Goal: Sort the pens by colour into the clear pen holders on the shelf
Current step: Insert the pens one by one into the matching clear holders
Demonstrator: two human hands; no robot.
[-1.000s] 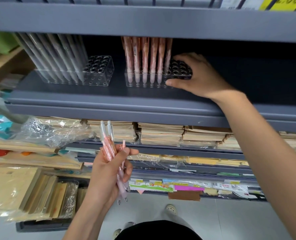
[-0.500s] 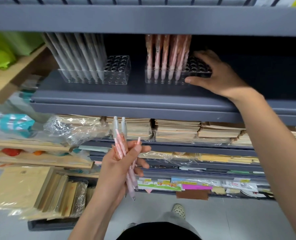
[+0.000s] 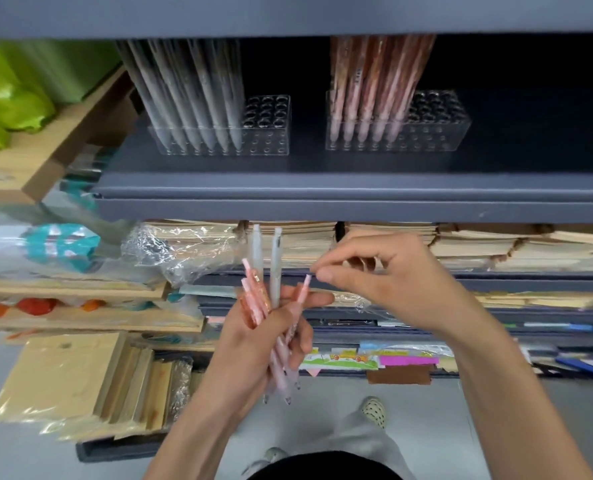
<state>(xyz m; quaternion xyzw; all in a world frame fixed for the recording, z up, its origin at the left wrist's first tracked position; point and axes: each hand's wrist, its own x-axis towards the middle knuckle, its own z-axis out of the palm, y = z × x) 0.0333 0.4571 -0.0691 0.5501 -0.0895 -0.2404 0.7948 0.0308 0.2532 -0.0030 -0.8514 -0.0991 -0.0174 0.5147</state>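
My left hand (image 3: 253, 344) grips a bundle of pens (image 3: 271, 292), two grey ones sticking up highest and several pink ones beside them. My right hand (image 3: 388, 278) hovers just right of the bundle, thumb and forefinger pinched close at the tip of one pink pen (image 3: 303, 289); I cannot tell whether they touch it. On the grey shelf (image 3: 357, 174) above stand two clear pen holders: the left holder (image 3: 267, 140) carries grey pens (image 3: 191, 98), the right holder (image 3: 437, 133) carries pink pens (image 3: 374, 88). Both have empty holes on their right side.
Stacks of brown notebooks (image 3: 478, 244) fill the shelf below, with crumpled clear plastic (image 3: 177, 251) at their left. Green bags (image 3: 14, 98) sit at upper left, wooden boards (image 3: 90, 379) at lower left. Another shelf overhangs the pen holders closely. My shoes show on the grey floor.
My right hand left the pink pen holder on the shelf and came down to the bundle in my left hand. The view shifted left and down.
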